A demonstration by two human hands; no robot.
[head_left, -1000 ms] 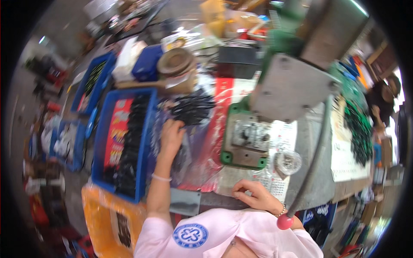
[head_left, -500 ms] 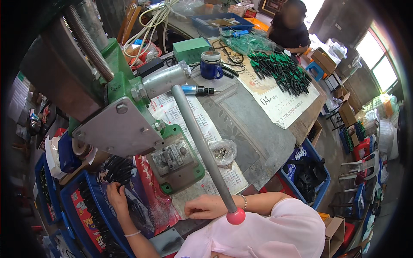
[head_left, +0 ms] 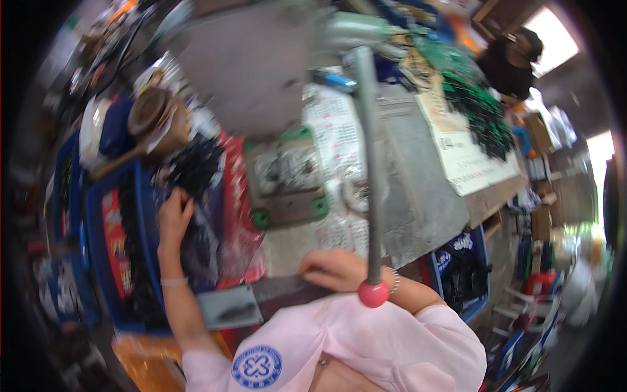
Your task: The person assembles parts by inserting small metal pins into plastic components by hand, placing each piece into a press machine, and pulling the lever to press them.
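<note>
The left hand (head_left: 175,219) should handle the black pieces (head_left: 196,162) lightly; right hand (head_left: 336,269) by the table's (head_left: 434,222) front edge; cannot tell either grip.

Calendar sheet (head_left: 465,175), R side of counter (head_left: 428,228): big dark no. + rows of small nos., blurry. Paper (head_left: 334,130) mid-counter: red & dk print, illegible. Pink shirt (head_left: 398,336): round blue badge (head_left: 257,367) w/ tiny ring lettering. Dk blue bag (head_left: 461,245), lower R: white lettering, unclear.

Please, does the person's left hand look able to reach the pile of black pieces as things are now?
Probably yes: the left hand is right by the near edge of the black pile, and nothing visible stands between them.
</note>
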